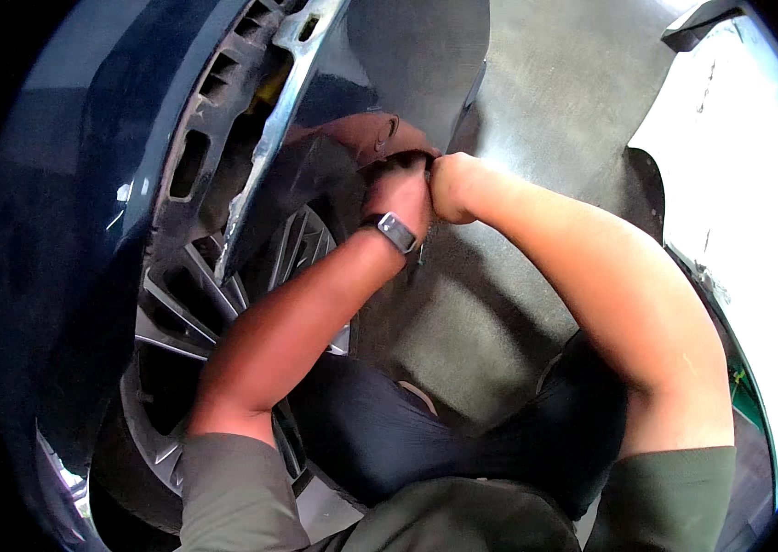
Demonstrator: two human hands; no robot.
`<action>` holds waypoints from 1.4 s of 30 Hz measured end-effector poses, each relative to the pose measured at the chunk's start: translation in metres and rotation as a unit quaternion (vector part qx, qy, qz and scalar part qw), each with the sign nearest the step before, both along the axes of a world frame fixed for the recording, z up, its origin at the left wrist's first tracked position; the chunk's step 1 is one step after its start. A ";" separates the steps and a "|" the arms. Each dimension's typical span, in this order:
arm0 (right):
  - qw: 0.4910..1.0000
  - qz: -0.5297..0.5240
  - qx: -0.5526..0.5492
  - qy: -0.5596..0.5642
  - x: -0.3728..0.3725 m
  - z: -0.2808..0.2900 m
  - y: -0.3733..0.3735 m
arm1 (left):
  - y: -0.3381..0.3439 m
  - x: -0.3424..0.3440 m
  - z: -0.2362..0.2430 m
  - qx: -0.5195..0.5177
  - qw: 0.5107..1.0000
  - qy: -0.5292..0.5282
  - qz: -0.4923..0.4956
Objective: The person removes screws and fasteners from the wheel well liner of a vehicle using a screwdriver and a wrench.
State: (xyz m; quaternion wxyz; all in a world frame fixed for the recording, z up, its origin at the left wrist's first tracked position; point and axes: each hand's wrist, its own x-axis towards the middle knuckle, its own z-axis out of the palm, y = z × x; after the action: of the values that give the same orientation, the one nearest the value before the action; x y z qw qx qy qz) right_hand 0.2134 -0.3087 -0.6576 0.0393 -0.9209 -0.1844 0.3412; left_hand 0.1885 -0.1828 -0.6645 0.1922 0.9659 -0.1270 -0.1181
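Observation:
My left hand [400,191], with a watch [396,232] on its wrist, reaches to the lower edge of a glossy dark bumper cover [417,55]. Its fingers are hidden in shadow behind that edge. Right beside it, my right hand [455,189] is closed in a fist against the cover's edge; whatever it grips is hidden. The shiny cover mirrors an arm. A gap separates the cover from the dark blue fender [85,138], and a black slotted bracket [194,166] shows along the gap.
A wheel with silver spokes [177,308] sits below the fender, close to my left forearm. On the right stands a white car body panel [720,138] with a dark edge. Grey floor [554,92] lies between the two. My bent legs [380,432] are below my arms.

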 end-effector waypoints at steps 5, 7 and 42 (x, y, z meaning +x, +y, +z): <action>0.999 -0.023 0.038 -0.028 -0.005 -0.010 0.002 | 0.011 -0.002 -0.015 -0.053 0.997 0.052 0.036; 0.999 -0.019 0.029 -0.015 -0.002 -0.011 -0.004 | 0.007 -0.002 -0.011 -0.003 1.000 0.017 0.016; 0.991 -0.127 0.043 -0.017 -0.023 -0.013 0.015 | 0.030 0.008 -0.019 0.234 0.939 -0.181 -0.178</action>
State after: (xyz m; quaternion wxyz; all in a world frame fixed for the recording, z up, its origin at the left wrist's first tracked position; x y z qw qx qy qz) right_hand 0.1903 -0.2933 -0.6704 0.1189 -0.9399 -0.0811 0.3096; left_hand 0.1961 -0.1523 -0.6830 -0.0891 0.9504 -0.2979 -0.0003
